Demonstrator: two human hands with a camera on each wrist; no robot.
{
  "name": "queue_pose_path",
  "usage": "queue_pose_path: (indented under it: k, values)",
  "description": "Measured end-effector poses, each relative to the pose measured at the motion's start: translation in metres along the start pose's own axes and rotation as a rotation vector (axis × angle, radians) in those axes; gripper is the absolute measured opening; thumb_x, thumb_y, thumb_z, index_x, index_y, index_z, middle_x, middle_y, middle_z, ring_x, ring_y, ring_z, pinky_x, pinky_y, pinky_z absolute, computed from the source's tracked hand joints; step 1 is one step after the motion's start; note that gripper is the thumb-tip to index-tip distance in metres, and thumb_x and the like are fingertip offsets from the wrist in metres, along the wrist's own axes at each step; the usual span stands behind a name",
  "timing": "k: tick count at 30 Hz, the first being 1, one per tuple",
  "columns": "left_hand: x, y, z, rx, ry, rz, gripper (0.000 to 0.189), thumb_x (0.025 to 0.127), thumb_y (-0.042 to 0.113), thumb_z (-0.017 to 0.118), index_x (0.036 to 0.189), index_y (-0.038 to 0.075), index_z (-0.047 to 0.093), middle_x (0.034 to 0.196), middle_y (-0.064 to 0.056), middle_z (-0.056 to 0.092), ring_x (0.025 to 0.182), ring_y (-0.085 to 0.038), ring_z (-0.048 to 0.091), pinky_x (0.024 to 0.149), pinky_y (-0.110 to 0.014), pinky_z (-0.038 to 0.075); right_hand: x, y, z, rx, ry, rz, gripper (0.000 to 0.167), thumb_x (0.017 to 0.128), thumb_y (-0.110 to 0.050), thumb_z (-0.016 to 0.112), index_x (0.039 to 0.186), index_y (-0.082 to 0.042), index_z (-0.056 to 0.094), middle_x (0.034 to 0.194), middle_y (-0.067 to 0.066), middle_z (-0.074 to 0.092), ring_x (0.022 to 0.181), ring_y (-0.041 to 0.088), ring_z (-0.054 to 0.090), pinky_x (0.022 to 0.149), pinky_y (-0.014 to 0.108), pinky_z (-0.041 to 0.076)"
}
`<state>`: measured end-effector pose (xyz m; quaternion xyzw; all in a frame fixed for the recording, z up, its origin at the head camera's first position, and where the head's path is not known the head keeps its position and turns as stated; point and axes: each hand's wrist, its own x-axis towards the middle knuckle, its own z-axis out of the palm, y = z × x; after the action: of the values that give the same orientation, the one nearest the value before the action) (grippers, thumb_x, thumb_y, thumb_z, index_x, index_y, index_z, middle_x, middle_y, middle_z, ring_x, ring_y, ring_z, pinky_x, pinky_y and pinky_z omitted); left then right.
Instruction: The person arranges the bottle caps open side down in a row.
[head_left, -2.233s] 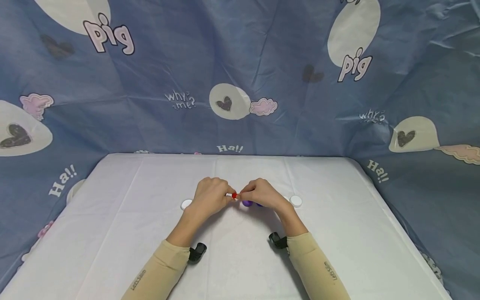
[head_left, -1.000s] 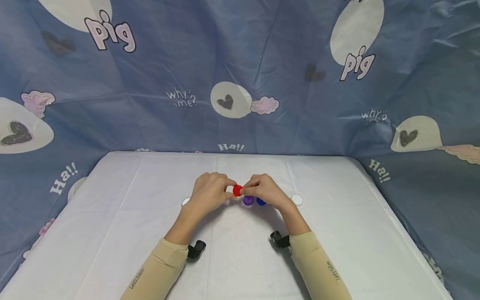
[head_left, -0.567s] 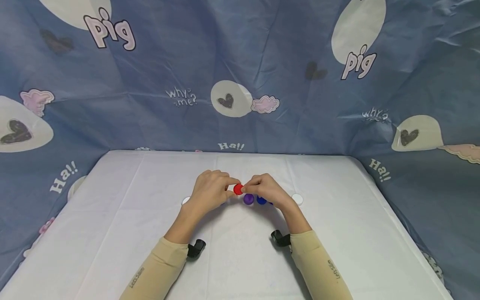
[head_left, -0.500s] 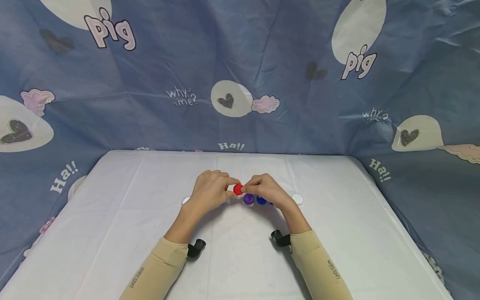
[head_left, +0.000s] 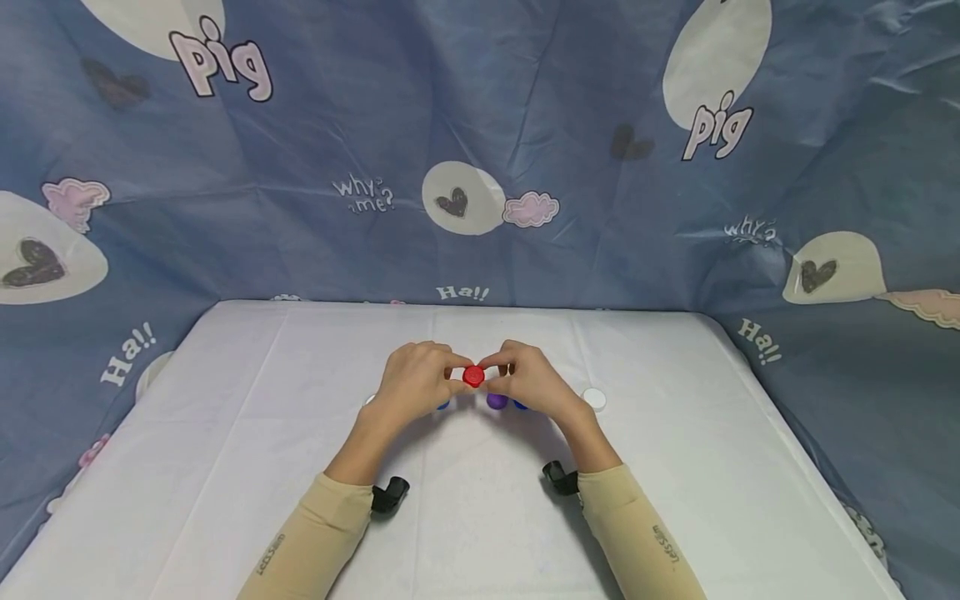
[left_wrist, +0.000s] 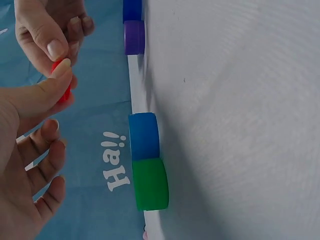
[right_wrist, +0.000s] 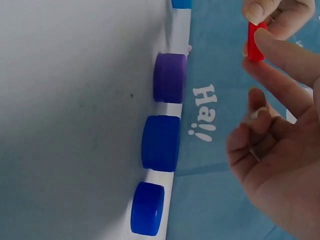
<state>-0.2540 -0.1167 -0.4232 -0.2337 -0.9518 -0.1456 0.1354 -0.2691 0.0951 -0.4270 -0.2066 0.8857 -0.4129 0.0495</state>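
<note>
A red bottle cap (head_left: 473, 377) is held up between both hands above the table. My left hand (head_left: 415, 379) pinches its left side with thumb and index finger, the other fingers loosely bent in the left wrist view. From the right, my right hand (head_left: 531, 382) pinches the same cap. The right wrist view shows the red cap (right_wrist: 255, 42) edge-on, partly covered by fingertips. Below the hands stand a purple cap (right_wrist: 170, 78) and two blue caps, one dark blue cap (right_wrist: 161, 143) beside the other blue cap (right_wrist: 147, 208).
Under the left hand, a lighter blue cap (left_wrist: 144, 135) stands against a green cap (left_wrist: 150, 184). A white cap (head_left: 594, 399) lies right of the right hand; another white cap (head_left: 369, 400) is mostly hidden behind the left hand. A printed blue cloth (head_left: 360, 258) hangs behind the white table (head_left: 480, 533).
The red cap has risen and turned from edge-on to face-up in the head view. The right fingers have shifted from over its face to its edge.
</note>
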Motion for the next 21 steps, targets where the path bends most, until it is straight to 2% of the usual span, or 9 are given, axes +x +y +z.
queue_pose_path:
  k: [13,21]
  values:
    - [0.0,0.0,0.001,-0.016,-0.013,-0.048,0.029,0.074,0.046,0.084,0.1,0.034,0.078,0.064,0.014,0.052,0.058,-0.007,0.045,0.05,-0.026,0.034,0.0,-0.003,0.006,-0.107,0.036,-0.015,0.025,0.078,-0.018,0.08,0.103,-0.016,0.08,0.081,0.0,0.057,0.069,0.014,0.051,0.059,0.027,0.039]
    - [-0.001,0.003,0.001,-0.033,-0.129,-0.102,0.025,0.077,0.04,0.084,0.101,0.034,0.078,0.066,0.012,0.056,0.058,-0.007,0.048,0.047,-0.027,0.037,-0.001,-0.003,0.012,-0.215,-0.002,0.025,0.028,0.079,-0.028,0.081,0.105,-0.018,0.08,0.078,-0.004,0.054,0.069,0.012,0.052,0.061,0.028,0.041]
